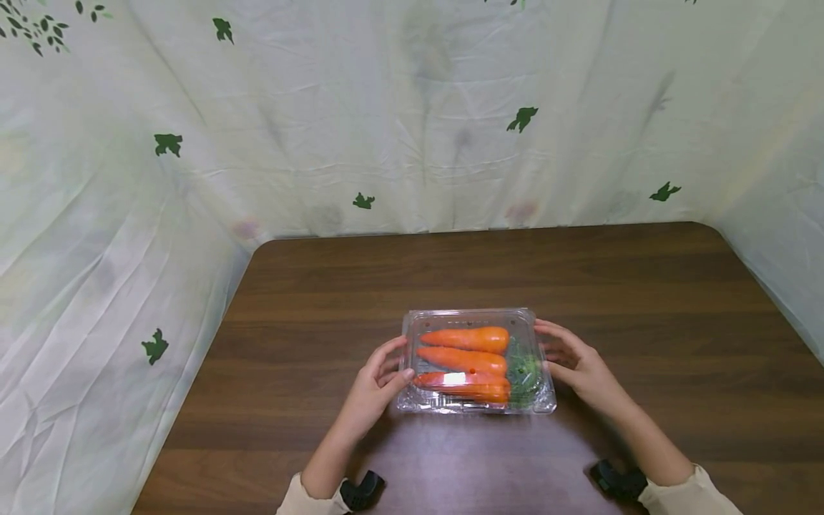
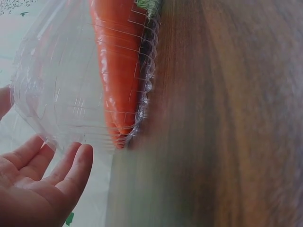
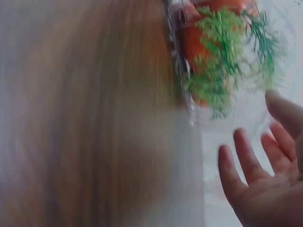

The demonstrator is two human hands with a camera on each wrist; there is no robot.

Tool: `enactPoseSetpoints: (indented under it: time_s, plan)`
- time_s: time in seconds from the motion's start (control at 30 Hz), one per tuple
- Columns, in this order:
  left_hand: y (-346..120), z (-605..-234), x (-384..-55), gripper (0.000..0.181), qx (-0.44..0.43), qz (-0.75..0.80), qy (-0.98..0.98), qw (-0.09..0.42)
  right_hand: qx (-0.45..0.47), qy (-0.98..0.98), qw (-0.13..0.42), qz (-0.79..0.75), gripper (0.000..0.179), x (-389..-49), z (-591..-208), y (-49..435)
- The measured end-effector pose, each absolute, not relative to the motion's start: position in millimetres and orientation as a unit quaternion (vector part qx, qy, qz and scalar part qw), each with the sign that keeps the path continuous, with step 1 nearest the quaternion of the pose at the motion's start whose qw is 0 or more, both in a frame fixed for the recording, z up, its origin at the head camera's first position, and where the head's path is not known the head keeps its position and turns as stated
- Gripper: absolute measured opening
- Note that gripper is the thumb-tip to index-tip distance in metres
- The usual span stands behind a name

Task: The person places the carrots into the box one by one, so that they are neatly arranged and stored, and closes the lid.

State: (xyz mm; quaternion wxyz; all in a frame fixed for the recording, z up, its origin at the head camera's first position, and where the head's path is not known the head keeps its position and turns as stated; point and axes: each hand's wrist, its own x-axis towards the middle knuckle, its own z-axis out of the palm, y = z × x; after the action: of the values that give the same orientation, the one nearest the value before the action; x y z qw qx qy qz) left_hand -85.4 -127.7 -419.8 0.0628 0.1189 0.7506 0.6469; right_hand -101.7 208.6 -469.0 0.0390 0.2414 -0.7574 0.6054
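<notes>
A clear plastic clamshell box [image 1: 473,313] with its lid down lies on the table. Inside are three orange carrots [image 1: 462,359] side by side, with feathery green tops [image 1: 524,375] at the right end. My left hand [image 1: 376,379] touches the box's left side, thumb on the edge near the front and fingers along the side. In the left wrist view the fingers extend loosely by the clear wall [image 2: 71,101]. Against the right side is my right hand [image 1: 582,368], its fingers spread and fairly straight; the right wrist view shows the thumb [image 3: 284,109] near the lid.
The dark wooden table [image 1: 322,307] has rounded far corners. Pale cloth [image 1: 399,107] with green leaf prints hangs behind it and along both sides. Black wrist bands [image 1: 363,491] sit at the cream sleeve cuffs.
</notes>
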Motion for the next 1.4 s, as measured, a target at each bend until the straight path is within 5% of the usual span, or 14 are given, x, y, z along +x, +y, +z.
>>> enactPoseSetpoints:
  time_s: [0.23, 0.47, 1.0, 1.17, 1.4]
  plan:
    - [-129, -422, -85, 0.05, 0.112, 0.653, 0.746, 0.064, 0.22, -0.75, 0.074, 0.619, 0.051, -97, -462, 198]
    - [-133, -442, -90, 0.05, 0.122, 0.668, 0.733, 0.053, 0.251, -0.716, -0.007, 0.651, 0.048, -99, -469, 212]
    - [-129, -429, -84, 0.046, 0.074, 0.651, 0.753, 0.062, 0.062, -0.747, -0.096, 0.655, 0.041, -65, -450, 204]
    - [-128, -420, -80, 0.046, 0.067, 0.643, 0.76, 0.071, 0.042, -0.716, -0.169, 0.676, 0.04, -56, -450, 201]
    - [-135, -440, -78, 0.046, 0.061, 0.663, 0.742, 0.083, 0.045, -0.681, -0.184, 0.707, 0.035, -53, -453, 199]
